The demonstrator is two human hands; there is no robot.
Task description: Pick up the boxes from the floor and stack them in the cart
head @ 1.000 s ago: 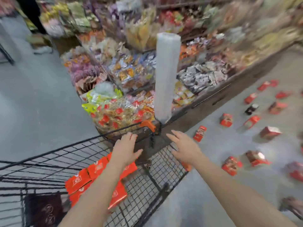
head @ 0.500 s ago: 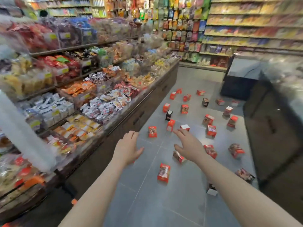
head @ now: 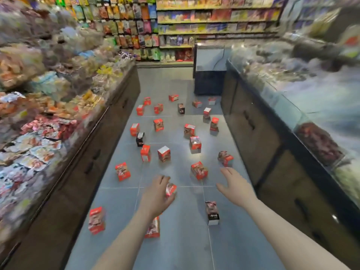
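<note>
Several small red boxes lie scattered over the grey tiled aisle floor (head: pixel 175 250). My left hand (head: pixel 158 193) is stretched out with relaxed fingers; a red box (head: pixel 171 189) on the floor shows just past its fingertips. Another red box (head: pixel 153 228) is partly hidden under my left forearm. My right hand (head: pixel 234 185) is spread open and holds nothing, close to a red box (head: pixel 199 170) and another (head: pixel 226 158). A dark-ended box (head: pixel 212 213) stands between my arms. The cart is out of view.
A long snack display with a dark wooden base (head: pixel 81 162) lines the left side. A glass-topped counter (head: pixel 272 117) lines the right. A dark freezer cabinet (head: pixel 209 69) and stocked shelves (head: pixel 194 26) close the far end. Two black boxes (head: pixel 139 139) stand among the red ones.
The view has swung from the cart, where both hands were over red boxes, round to the aisle floor. Both empty hands now reach out over the scattered boxes.
</note>
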